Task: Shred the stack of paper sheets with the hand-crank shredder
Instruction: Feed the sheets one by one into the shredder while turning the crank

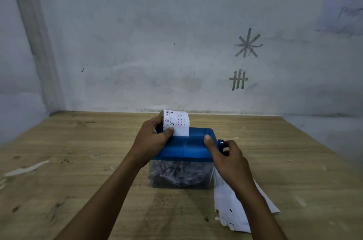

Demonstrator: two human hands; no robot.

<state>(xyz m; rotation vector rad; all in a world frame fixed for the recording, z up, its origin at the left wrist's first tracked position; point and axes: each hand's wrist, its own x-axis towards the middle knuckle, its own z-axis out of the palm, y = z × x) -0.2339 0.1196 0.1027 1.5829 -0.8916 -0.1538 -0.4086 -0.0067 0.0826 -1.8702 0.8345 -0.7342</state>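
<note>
Stack of sheets (229, 212): nearest to me, lying flat on the table (78, 151) just right of the shredder; my right forearm crosses over it

Bin (176, 177): the clear lower part of the shredder, standing on the table, and I can see crumpled shreds through its wall

Right hand (227, 159): at the right end of the lid, fingers curled round the crank, thumb laid straight along the blue top

Crank (221, 144): blue, sticking out of the right side of the shredder; the dark knob below it is partly hidden in my grip

Shredder (188, 151): blue lid on the bin, roughly mid-table, straight ahead of me

Left hand (153, 137): at the left end of the lid, thumb and fingers pinching the lower left edge of one sheet

Sheet (178, 124): upright in the slot, printed side towards me, its bottom edge gone into the lid

Pale strip (25, 168): on the table well to the left; I cannot tell what it is

Wall (137, 53): pale and scuffed, behind the table's far edge

Tape marks (247, 43): a star shape, with a crossed tally shape below it, on the wall right of centre
</note>
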